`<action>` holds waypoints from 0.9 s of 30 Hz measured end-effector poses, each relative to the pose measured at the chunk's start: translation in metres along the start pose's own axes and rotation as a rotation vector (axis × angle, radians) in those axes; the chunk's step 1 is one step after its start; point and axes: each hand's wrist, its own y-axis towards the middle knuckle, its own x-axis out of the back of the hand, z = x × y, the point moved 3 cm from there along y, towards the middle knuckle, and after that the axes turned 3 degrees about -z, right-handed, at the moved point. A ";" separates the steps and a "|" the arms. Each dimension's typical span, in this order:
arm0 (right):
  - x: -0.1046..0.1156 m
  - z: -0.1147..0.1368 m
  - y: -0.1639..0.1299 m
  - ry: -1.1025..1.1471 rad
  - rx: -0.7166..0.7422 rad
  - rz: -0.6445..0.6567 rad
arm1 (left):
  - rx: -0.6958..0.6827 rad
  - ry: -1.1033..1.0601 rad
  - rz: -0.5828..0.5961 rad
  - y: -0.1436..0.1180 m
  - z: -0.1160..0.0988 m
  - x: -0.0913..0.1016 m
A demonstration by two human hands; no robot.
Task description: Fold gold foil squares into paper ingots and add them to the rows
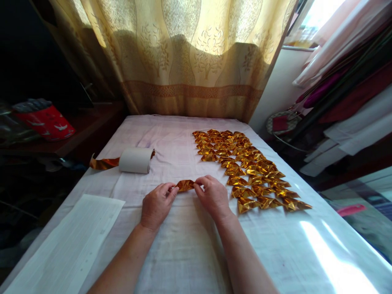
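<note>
- Left hand and right hand pinch opposite ends of a gold foil piece.
- Its long axis runs left-right, crinkled, shiny.
- Folded foil pieces lie in rows nearby.

A room in a home. A patterned curtain hangs behind the cloth-covered tabletop. Folded fabrics are stacked right of the curtain.

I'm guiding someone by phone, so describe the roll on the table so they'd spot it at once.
Start at the white cloth-covered table in front of the curtain. Left of the left hand lies the roll, on its side. It is the only white cylinder, trailing a gold foil strip, unlike the folded gold pieces grouped on the right.
</note>
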 end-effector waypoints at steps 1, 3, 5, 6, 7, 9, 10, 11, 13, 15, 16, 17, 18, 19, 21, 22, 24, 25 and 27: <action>0.004 -0.004 0.003 -0.031 -0.005 -0.041 | 0.003 -0.008 0.011 0.000 0.000 0.000; 0.013 -0.015 0.012 -0.095 -0.033 -0.148 | 0.003 -0.014 0.021 0.000 0.000 0.000; 0.024 -0.029 0.026 -0.174 -0.061 -0.245 | 0.001 -0.006 0.022 0.000 0.000 0.000; 0.029 -0.036 0.033 -0.211 -0.086 -0.279 | 0.000 0.004 0.021 0.000 0.000 0.000; 0.033 -0.043 0.040 -0.244 -0.123 -0.299 | 0.000 0.015 0.019 0.000 0.000 0.000; 0.038 -0.055 0.052 -0.298 -0.173 -0.298 | -0.002 0.037 0.016 0.000 0.001 0.000; 0.039 -0.059 0.057 -0.317 -0.192 -0.285 | -0.004 0.046 0.015 0.000 0.001 0.000; 0.040 -0.062 0.060 -0.330 -0.204 -0.273 | -0.006 0.052 0.015 0.000 0.002 0.000; 0.038 -0.065 0.063 -0.340 -0.213 -0.260 | -0.009 0.062 0.018 0.000 0.002 -0.001; 0.035 -0.065 0.063 -0.339 -0.203 -0.265 | -0.006 0.072 0.020 0.000 0.002 -0.001; 0.033 -0.065 0.063 -0.337 -0.196 -0.269 | -0.003 0.075 0.022 0.000 0.002 -0.001; 0.032 -0.065 0.063 -0.335 -0.190 -0.271 | 0.000 0.076 0.027 0.000 0.002 -0.001; 0.031 -0.065 0.063 -0.333 -0.188 -0.269 | 0.003 0.075 0.030 0.000 0.001 0.000; 0.030 -0.066 0.063 -0.331 -0.190 -0.265 | 0.006 0.073 0.032 0.000 0.001 0.000; 0.029 -0.069 0.063 -0.322 -0.196 -0.256 | 0.010 0.066 0.032 0.001 0.001 0.000; 0.030 -0.070 0.063 -0.316 -0.196 -0.260 | 0.013 0.063 0.031 0.001 0.001 0.001; 0.031 -0.070 0.060 -0.303 -0.181 -0.283 | 0.020 0.058 0.033 0.000 0.001 0.001; 0.031 -0.068 0.057 -0.295 -0.165 -0.296 | 0.023 0.056 0.034 0.000 0.001 0.000; 0.029 -0.061 0.049 -0.269 -0.121 -0.300 | 0.026 0.051 0.031 0.001 0.002 0.000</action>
